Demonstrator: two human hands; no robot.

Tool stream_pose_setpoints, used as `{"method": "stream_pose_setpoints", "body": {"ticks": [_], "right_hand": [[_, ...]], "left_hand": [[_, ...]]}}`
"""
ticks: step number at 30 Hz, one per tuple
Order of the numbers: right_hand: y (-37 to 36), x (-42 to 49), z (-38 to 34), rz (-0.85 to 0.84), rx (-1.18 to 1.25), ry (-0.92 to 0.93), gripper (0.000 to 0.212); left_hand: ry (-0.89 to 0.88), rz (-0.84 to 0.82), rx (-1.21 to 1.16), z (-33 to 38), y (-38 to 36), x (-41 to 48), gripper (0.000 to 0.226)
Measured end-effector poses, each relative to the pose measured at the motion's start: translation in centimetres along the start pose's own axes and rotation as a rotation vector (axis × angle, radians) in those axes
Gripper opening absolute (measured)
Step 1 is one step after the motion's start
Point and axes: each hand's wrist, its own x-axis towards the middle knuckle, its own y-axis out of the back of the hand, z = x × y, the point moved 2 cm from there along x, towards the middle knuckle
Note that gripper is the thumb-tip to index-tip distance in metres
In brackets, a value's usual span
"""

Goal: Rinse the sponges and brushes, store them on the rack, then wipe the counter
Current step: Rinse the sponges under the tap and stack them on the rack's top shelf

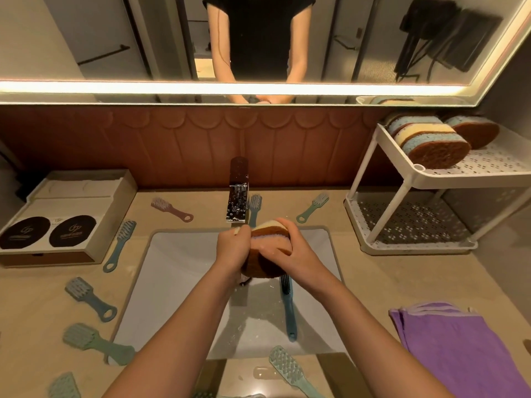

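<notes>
My left hand and my right hand both grip a layered round sponge with a brown scouring face, held over the white sink just below the chrome faucet. A dark blue brush lies inside the sink. Several sponges stand on the top shelf of the white rack at the right. Several brushes lie around the counter, among them a pink one, a blue one and a green one at the front.
A folded purple cloth lies on the counter at the right front. A beige box with two dark round pads stands at the left. The rack's lower shelf holds nothing. A mirror spans the wall above.
</notes>
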Motion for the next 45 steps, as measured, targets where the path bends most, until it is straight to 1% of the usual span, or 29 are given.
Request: {"method": "stream_pose_setpoints", "body": {"ticks": [2, 5, 7, 8, 9, 10, 11, 13, 15, 16, 19, 21, 22, 25, 27, 30, 33, 34, 38, 43, 45], "right_hand": [[0.3, 0.1, -0.4, 0.083, -0.085, 0.028, 0.072], [0.8, 0.2, -0.5, 0.219, -0.147, 0.07, 0.057], [1.3, 0.3, -0.1, 0.303, -0.154, 0.092, 0.045], [1.6, 0.3, 0.0, 0.35, -0.14, 0.093, 0.037], [1.9, 0.3, 0.0, 0.395, -0.123, 0.089, 0.029], [2.2, 0.3, 0.0, 0.436, -0.11, 0.085, 0.022], [2.4, 0.4, 0.0, 0.466, -0.09, 0.08, 0.019], [2.6, 0.6, 0.0, 0.503, -0.02, 0.045, 0.026], [2.8, 0.8, -0.1, 0.533, 0.013, 0.003, 0.031], [2.9, 1.0, -0.1, 0.548, 0.01, -0.011, 0.032], [3.4, 1.2, 0.0, 0.594, 0.031, -0.027, 0.034], [3.6, 1.3, 0.0, 0.583, 0.042, -0.063, 0.035], [3.7, 1.3, -0.3, 0.552, 0.058, -0.108, 0.036], [4.4, 0.8, -1.6, 0.368, 0.184, -0.353, 0.038], [5.1, -0.1, -2.5, 0.228, 0.258, -0.449, 0.039], [6.1, -1.3, -3.0, 0.109, 0.29, -0.398, 0.026], [6.8, -1.5, -3.5, 0.115, 0.193, -0.296, 0.019], [7.1, -1.5, -3.7, 0.13, 0.16, -0.276, 0.021], [8.2, -1.0, -4.2, 0.191, 0.022, -0.254, 0.044], [9.6, -1.1, -4.7, 0.241, -0.126, -0.201, 0.052], [9.9, -1.2, -4.8, 0.247, -0.179, -0.188, 0.058]], "left_hand": [[0.096, -0.094, -0.067, 0.0, -0.5, -0.3, 0.026], [0.23, -0.249, -0.037, 0.1, -0.6, -0.8, 0.034], [0.287, -0.321, -0.018, 0.3, -0.3, -0.9, 0.054], [0.278, -0.35, -0.007, 0.4, -0.3, -0.9, 0.064], [0.239, -0.377, 0.015, 0.5, -0.3, -0.9, 0.068], [0.184, -0.403, 0.051, 0.8, -0.5, -1.3, 0.067], [0.112, -0.419, 0.081, 0.8, -0.5, -1.5, 0.065], [-0.026, -0.425, 0.101, 0.7, -0.6, -2.0, 0.062], [-0.132, -0.474, 0.121, 0.5, -0.7, -2.1, 0.07], [-0.17, -0.501, 0.122, 0.4, -0.7, -2.2, 0.066], [-0.283, -0.515, 0.112, 0.9, -0.9, -2.9, 0.041], [-0.328, -0.498, 0.109, 1.3, -1.1, -3.2, 0.026], [-0.346, -0.483, 0.108, 1.4, -1.1, -3.2, 0.023], [-0.347, -0.46, 0.082, 2.0, -0.9, -3.1, 0.018], [-0.362, -0.437, 0.094, 2.6, -0.9, -2.8, 0.014], [-0.31, -0.38, 0.082, 3.6, -1.0, -2.2, 0.013], [-0.236, -0.374, 0.074, 4.5, -1.4, -2.1, 0.019], [-0.209, -0.392, 0.083, 4.8, -1.7, -2.3, 0.019], [-0.109, -0.47, 0.097, 5.7, -2.6, -2.7, 0.03], [-0.091, -0.525, 0.134, 6.8, -3.7, -3.2, 0.045], [-0.076, -0.537, 0.136, 6.9, -4.0, -3.3, 0.046]]}}
